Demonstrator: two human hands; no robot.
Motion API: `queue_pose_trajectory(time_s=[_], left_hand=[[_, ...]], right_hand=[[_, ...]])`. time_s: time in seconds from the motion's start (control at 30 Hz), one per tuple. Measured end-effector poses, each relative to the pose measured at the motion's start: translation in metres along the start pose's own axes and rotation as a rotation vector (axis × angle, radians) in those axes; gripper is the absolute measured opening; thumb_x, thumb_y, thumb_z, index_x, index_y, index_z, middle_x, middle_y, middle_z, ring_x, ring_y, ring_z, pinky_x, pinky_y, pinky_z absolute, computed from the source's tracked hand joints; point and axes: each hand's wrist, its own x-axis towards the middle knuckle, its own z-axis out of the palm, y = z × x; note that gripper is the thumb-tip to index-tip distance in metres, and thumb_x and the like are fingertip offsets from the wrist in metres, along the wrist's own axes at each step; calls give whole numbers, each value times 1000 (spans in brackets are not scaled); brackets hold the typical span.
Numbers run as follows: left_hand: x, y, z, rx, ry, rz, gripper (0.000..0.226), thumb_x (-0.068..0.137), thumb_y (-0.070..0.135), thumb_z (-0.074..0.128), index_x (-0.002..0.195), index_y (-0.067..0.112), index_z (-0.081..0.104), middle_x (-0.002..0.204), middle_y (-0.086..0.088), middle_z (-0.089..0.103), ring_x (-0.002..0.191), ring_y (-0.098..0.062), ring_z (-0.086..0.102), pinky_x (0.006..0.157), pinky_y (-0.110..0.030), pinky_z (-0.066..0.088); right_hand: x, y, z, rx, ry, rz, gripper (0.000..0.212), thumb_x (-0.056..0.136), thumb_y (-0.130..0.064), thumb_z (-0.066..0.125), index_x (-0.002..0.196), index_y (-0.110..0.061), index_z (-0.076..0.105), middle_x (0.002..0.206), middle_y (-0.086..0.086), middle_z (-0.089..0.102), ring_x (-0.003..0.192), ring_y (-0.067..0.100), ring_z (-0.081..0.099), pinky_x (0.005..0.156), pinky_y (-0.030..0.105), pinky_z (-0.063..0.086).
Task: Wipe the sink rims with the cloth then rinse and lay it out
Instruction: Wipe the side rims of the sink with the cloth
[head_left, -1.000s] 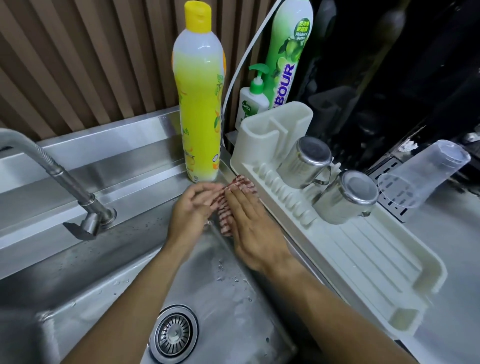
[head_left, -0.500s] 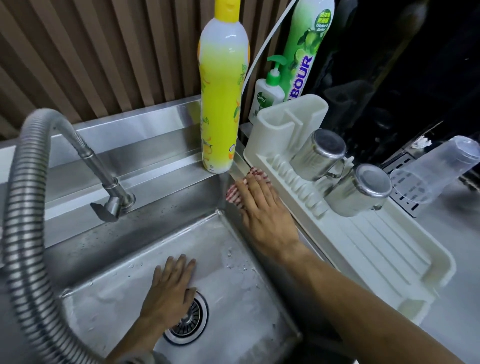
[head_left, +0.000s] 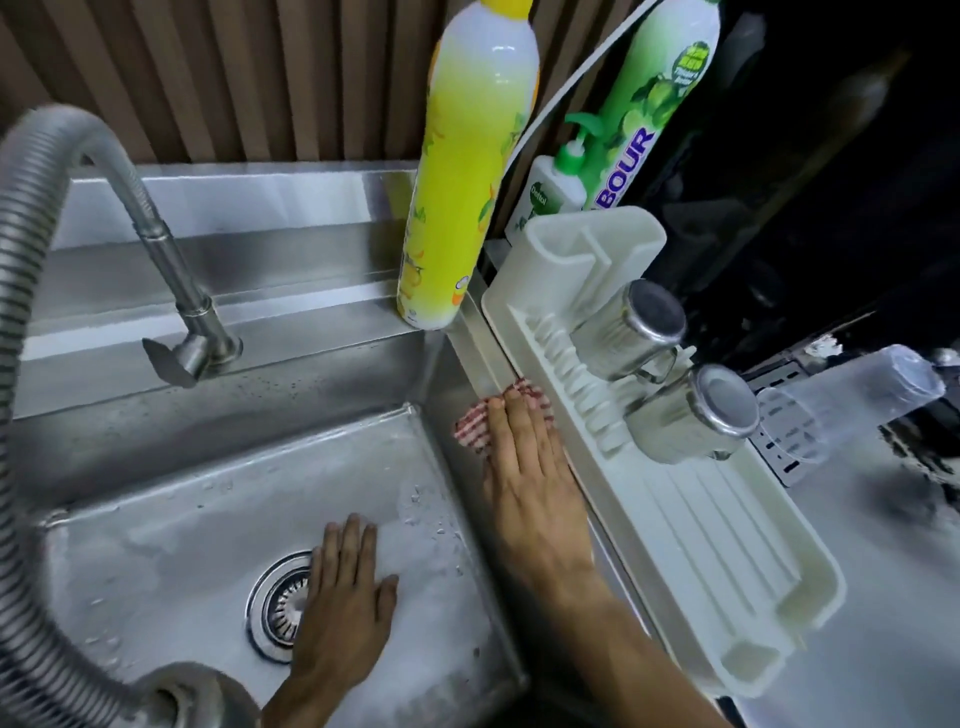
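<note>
The steel sink (head_left: 218, 525) fills most of the view, with a white drying rack (head_left: 691, 525) holding two steel cups (head_left: 631, 322) just right of the right hand's fingers (head_left: 519, 421). The right hand (head_left: 530, 483) lies flat with straight fingers pressing the red-and-white cloth (head_left: 470, 431) onto the sink's right rim. The left hand (head_left: 343, 597) rests open on the basin floor, fingers straight, covering part of the drain (head_left: 275, 603).

Cloth (head_left: 475, 427) red-and-white checked, against bare silver sink (head_left: 218, 488). Behind the sink: yellow bottle (head_left: 470, 171), green bottle (head_left: 660, 98). Right of it, cream rack (head_left: 727, 561).
</note>
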Motion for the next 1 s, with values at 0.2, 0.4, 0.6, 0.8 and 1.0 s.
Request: queue_pose_trajectory(time_s=[0.2,0.4,0.6,0.8,1.0], left_hand=[[84,131,-76,-1279,122,-317,43,109,35,39,149,24,49,150,11,49,138,-3,42,115,-22,30],[162,141,-137,-1508,-102,-365,68,91,77,41,131,27,63,117,-2,74,94,-20,74,73,-35,55],[168,144,-140,-1214,-78,-296,88,75,88,51,134,22,57,124,4,71,113,-16,67,105,-39,49],[168,149,-144,-1214,-159,-289,64,88,70,53,129,21,56,122,3,72,104,-13,71,71,-25,54],[133,179,-134,-1005,16,-199,82,106,53,36,161,15,-11,170,-2,5,155,-16,13,110,-16,10]], right_hand=[[77,1,4,58,-116,-79,63,104,-29,42,160,-2,33,168,20,28,158,35,23,131,33,-5],[-38,19,-23,61,-90,-36,62,104,-25,49,161,-3,32,170,16,23,159,30,20,130,41,15],[12,11,-11,71,-96,-67,62,104,-23,41,160,0,32,169,20,25,158,33,22,130,43,19],[-66,21,-36,107,-146,5,64,105,-25,46,163,-5,26,172,13,18,161,26,12,131,42,16],[-67,24,-33,122,-136,43,61,108,-32,44,162,-7,29,172,11,21,160,23,16,131,37,13]])
